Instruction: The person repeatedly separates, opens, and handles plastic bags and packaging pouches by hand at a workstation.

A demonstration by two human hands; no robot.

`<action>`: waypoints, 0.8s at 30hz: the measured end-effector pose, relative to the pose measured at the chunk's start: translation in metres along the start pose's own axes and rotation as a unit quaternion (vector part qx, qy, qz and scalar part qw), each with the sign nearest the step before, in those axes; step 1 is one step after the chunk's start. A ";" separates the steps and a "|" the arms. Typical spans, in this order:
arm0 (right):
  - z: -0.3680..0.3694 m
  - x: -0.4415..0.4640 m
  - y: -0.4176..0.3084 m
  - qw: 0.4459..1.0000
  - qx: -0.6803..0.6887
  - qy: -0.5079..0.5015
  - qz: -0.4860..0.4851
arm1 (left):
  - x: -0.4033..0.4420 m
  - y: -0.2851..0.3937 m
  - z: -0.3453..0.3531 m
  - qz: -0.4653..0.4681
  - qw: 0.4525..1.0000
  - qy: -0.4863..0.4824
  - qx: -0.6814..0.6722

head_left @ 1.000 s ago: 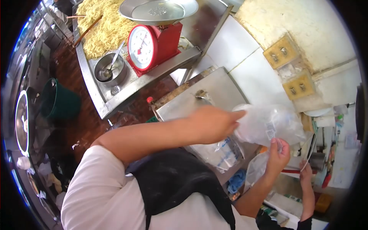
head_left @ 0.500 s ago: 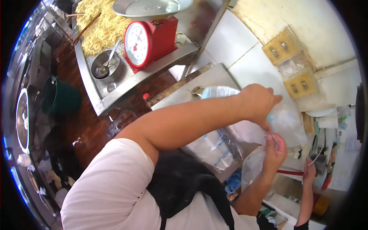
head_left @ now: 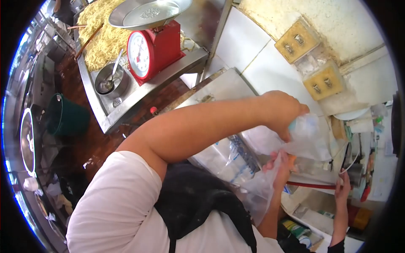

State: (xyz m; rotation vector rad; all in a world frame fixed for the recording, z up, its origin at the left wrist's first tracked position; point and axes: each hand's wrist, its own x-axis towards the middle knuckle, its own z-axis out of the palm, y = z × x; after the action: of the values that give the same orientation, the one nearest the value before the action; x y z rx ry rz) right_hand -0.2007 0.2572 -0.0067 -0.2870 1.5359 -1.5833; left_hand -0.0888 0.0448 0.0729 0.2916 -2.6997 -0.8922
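Left hand point(head_left: 282, 111): thumb and fingers closed on the upper plastic bag point(head_left: 312, 137). Right hand point(head_left: 280, 166): fingers gripping the lower plastic bag point(head_left: 259, 192). Both bags are at the right-hand edge of the steel worktop point(head_left: 225, 86); whether they are joined cannot be told.

Risks, as judged: thin film could tear if the hands pull unevenly, or slip if the pinch is slack. The loose lower bag could snag the clear packet point(head_left: 232, 158) beside it. A co-worker's hand point(head_left: 342, 187) is near, so a wide swing could cause a knock.

Count: two hands of the wearer, one co-worker's hand, one packet, one red scale point(head_left: 158, 52) with one pan point(head_left: 147, 12), one metal pot point(head_left: 120, 86) holding one spoon point(head_left: 116, 67), one noodle heap point(head_left: 99, 42), one green bin point(head_left: 63, 118), two wall sockets point(head_left: 297, 40).
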 end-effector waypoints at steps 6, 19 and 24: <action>-0.026 -0.010 0.011 0.947 -0.246 -0.007 -0.206 | -0.008 -0.009 -0.001 0.005 0.999 0.023 -0.032; 0.022 0.029 -0.045 0.849 -0.404 0.013 -0.342 | -0.020 -0.046 0.035 -0.049 0.981 0.043 -0.182; -0.001 0.022 -0.046 0.790 -0.444 0.065 -0.417 | -0.042 -0.045 0.028 -0.083 0.981 0.092 -0.151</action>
State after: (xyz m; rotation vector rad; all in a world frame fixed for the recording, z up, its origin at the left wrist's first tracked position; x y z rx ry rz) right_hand -0.2337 0.2353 0.0249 -1.5944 2.3794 -1.3319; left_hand -0.0540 0.0364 0.0153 0.5088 -2.3564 -1.2395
